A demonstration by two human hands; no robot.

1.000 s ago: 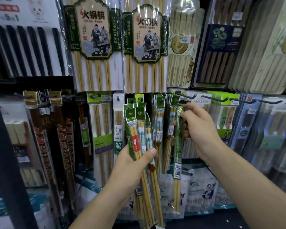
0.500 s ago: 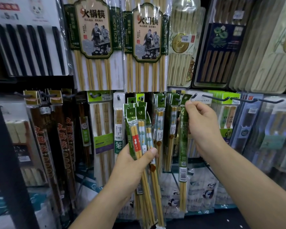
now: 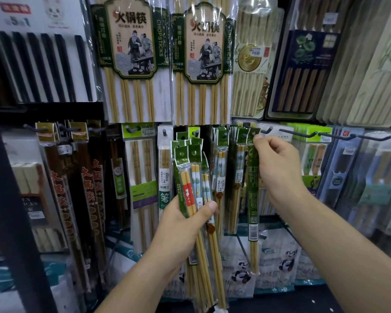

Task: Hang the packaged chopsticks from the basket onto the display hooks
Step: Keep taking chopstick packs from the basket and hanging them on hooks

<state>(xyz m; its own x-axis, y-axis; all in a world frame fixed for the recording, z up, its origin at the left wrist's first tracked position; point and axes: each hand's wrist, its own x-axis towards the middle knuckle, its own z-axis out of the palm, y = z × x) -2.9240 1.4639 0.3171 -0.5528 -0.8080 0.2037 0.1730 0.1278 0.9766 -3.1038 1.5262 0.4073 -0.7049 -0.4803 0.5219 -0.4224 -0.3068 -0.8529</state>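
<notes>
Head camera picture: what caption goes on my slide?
Right hand pinches the green chopstick pack at a display hook while left hand grips a bundle of more packs.

1 green pack (image 3: 252,188) | upright (header beside hook (image 3: 247,125)) | fanned bundle (image 3: 195,177) to its left

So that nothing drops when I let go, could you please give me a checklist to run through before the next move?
1. Grip: right hand pinches the top of the pack: ok.
2. The pack hangs straight down: ok.
3. The pack's hole is over the hook: cannot tell, too small to see.
4. Room on the hook in front of the hung packs: cannot tell.
5. Spare stock: left hand grips the bundle firmly: ok.
</notes>
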